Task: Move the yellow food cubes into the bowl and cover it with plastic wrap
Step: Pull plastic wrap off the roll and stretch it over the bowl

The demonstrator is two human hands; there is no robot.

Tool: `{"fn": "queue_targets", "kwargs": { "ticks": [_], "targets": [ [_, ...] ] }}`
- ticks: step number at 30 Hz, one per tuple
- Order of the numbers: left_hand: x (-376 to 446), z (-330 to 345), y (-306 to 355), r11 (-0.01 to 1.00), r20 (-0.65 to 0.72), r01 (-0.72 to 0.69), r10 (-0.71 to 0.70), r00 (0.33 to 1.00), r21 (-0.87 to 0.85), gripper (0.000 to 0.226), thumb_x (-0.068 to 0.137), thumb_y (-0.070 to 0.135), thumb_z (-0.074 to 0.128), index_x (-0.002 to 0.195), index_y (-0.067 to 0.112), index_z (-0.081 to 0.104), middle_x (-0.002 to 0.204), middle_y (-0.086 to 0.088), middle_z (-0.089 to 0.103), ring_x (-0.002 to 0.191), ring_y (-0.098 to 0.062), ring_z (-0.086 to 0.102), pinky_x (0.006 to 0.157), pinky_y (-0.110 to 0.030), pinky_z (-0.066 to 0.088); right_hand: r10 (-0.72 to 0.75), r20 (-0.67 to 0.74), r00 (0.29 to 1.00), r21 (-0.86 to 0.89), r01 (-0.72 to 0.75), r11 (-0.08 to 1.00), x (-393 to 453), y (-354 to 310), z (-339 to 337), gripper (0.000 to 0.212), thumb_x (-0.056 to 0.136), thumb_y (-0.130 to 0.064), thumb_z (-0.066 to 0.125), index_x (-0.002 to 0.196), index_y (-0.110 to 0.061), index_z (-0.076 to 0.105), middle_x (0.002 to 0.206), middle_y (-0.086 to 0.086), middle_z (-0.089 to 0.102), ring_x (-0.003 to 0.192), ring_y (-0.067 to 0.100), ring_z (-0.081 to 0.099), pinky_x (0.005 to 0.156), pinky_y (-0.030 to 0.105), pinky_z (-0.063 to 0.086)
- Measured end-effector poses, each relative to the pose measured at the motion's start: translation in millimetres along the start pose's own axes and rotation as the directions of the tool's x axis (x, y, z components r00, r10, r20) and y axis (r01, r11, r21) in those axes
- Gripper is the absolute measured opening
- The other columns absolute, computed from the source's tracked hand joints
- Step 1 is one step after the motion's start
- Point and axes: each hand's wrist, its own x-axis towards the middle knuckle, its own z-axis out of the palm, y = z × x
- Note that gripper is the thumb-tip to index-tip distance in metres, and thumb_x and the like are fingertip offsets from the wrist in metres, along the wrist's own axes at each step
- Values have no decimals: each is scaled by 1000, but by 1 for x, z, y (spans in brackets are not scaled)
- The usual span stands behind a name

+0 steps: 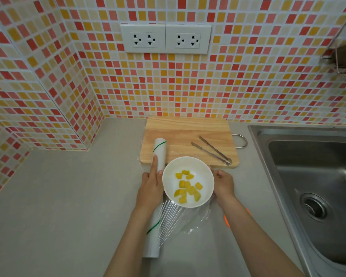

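Both forearms reach in from the bottom edge toward a white bowl [188, 181] standing on the grey bench [68, 196]. Nearest of the task's things is the plastic wrap roll [155, 206], a long white tube with green stripes whose long axis runs near to far, just left of the bowl; its far end overlaps the wooden cutting board [188, 136]. A sheet of clear film [180, 216] fans out from the roll to the right, passing the bowl's near rim and lying crumpled on the bench below it. The left hand [150, 188] rests on the roll with its fingers stretched straight along the tube, pressing it down rather than curling round it. The right hand [224, 183] is at the bowl's right side with fingers curled; it seems to pinch the film's edge there, though the clear film makes that hard to confirm. The yellow food cubes [188, 188] are all in the bowl, so the covering step is in hand. Since the roll lies left and the free edge right, the film spans across the bowl, and I judge the next move to be tensioning or tearing it. Beyond, metal tongs [212, 150] lie on the board, a steel sink [312, 176] is at the right, and wall sockets [165, 39] sit on the tiled wall.
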Motion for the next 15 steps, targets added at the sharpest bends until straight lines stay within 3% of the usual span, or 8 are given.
{"fn": "queue_targets", "kwargs": {
  "ticks": [3,5,8,11,15],
  "targets": [
    [0,-1,0,1000,-4,0,0,1000,3,50,100,40,22,144,50,2,120,-11,48,110,-28,48,77,-30,29,-138,29,990,26,137,990,0,-2,-2,16,82,-14,66,79,-26,55,77,5,61,71,20,59,71,32,47],
    [0,0,0,1000,-6,1,-1,1000,3,50,100,41,21,144,50,1,120,-11,48,110,-29,48,78,-30,30,-276,117,954,58,271,961,2,-5,-6,27,81,4,60,98,-18,59,85,0,61,72,8,60,69,19,50],
    [1,-1,0,1000,-7,2,-2,1000,1,50,99,41,21,143,52,1,119,-11,48,110,-29,48,79,-31,30,-361,235,902,93,349,933,7,-8,-8,30,77,15,57,90,-9,68,89,-3,67,74,-5,64,68,11,51],
    [0,-1,0,1000,-6,-2,2,1000,0,49,99,41,21,142,53,0,118,-9,47,107,-26,48,79,-30,30,-286,260,922,85,273,958,12,-8,-8,21,82,7,57,92,-3,71,81,-7,69,65,-7,65,61,12,52],
    [-1,0,0,1000,-11,6,-6,1000,-2,49,99,43,21,142,54,0,118,-7,46,104,-24,49,78,-30,29,-170,251,953,32,167,985,13,-2,-10,20,86,-6,57,84,-14,74,62,-11,69,48,5,62,45,22,49]
  ]
}}
